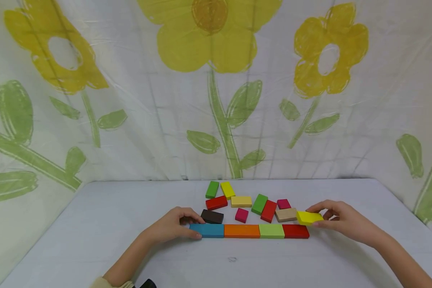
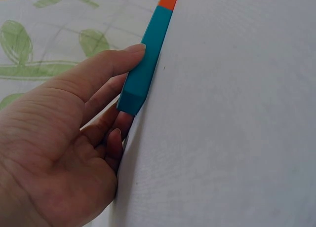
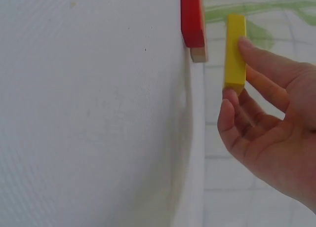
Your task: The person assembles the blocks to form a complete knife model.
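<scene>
— Where, the yellow rectangular block (image 1: pixel 309 218), seemingly painted wood?

— Pinched in the right hand (image 1: pixel 341 220), lifted above the pale surface (image 1: pixel 216 266), near the red rectangular wood-like block (image 1: pixel 296 231) ending the row (image 1: pixel 246 231).

— And in the left hand (image 1: pixel 171 226)?

— Gripped there, the blue rectangular wood-like block (image 1: pixel 211 231) at the opposite end. Hold lightly but steadily, to avoid buckling the row.

— With the yellow?

— Probably best: keep level, lower slowly.

— Obstacles?

— A tan rectangular wooden block (image 1: pixel 285 215), close behind the red; a dark brown rectangular block (image 1: pixel 212 216) beside the left hand. Avoid nudging either.
</scene>
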Demonstrator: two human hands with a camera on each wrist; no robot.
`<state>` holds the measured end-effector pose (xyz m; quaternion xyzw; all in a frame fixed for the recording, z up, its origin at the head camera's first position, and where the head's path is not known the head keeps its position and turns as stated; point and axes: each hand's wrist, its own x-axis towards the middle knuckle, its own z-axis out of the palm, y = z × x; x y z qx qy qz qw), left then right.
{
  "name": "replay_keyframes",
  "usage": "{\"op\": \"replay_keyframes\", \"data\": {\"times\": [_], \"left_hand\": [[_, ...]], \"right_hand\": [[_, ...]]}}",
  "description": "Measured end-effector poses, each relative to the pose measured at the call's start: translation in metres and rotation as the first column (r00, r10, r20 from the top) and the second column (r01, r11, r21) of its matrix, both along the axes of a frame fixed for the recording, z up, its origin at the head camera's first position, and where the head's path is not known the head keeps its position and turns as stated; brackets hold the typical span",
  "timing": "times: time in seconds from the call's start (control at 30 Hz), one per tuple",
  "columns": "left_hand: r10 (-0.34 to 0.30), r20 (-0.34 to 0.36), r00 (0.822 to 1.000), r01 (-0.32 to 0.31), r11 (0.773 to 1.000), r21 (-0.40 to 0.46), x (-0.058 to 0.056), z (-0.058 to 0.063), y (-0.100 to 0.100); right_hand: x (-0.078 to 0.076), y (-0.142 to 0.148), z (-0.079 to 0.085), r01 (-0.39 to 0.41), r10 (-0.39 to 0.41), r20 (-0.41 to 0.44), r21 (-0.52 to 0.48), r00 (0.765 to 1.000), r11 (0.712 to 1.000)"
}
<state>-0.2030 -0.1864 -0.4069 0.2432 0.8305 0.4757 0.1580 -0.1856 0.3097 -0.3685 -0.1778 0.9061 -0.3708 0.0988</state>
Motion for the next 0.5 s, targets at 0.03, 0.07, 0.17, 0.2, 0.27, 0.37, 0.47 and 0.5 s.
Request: {"op": "replay_keyframes", "data": {"times": [0.03, 0.07, 0.17, 0.2, 0.27, 0.37, 0.47, 0.5], "left_hand": [[0.000, 0.001, 1.000, 0.000, 1.000, -0.001, 0.000, 0.000, 0.000], [0.001, 0.001, 1.000, -0.001, 1.000, -0.003, 0.000, 0.000, 0.000], [0.000, -0.002, 1.000, 0.000, 1.000, -0.006, 0.000, 0.000, 0.000], [-0.001, -0.004, 1.000, 0.001, 1.000, -0.007, 0.000, 0.000, 0.000], [-0.001, -0.005, 1.000, 0.001, 1.000, -0.006, 0.000, 0.000, 0.000], [-0.002, -0.007, 1.000, 0.002, 1.000, -0.006, 0.000, 0.000, 0.000], [-0.002, -0.004, 1.000, 0.002, 1.000, -0.005, 0.000, 0.000, 0.000], [-0.002, -0.003, 1.000, 0.002, 1.000, -0.006, 0.000, 0.000, 0.000]], "right_hand": [[0.000, 0.002, 0.000, -0.001, 0.001, 0.008, 0.000, 1.000, 1.000], [0.000, 0.003, -0.001, -0.003, 0.003, 0.012, -0.001, 1.000, 1.000], [0.000, 0.008, -0.004, -0.013, 0.013, 0.021, -0.007, 1.000, 1.000], [0.000, 0.009, -0.005, -0.016, 0.016, 0.026, -0.011, 1.000, 1.000], [0.000, 0.012, -0.006, -0.019, 0.019, 0.034, -0.016, 0.999, 1.000], [-0.001, 0.014, -0.009, -0.020, 0.021, 0.056, -0.022, 0.998, 1.000], [-0.002, 0.016, -0.010, -0.024, 0.025, 0.060, -0.015, 0.998, 1.000], [-0.002, 0.016, -0.010, -0.025, 0.025, 0.058, -0.008, 0.998, 1.000]]}}
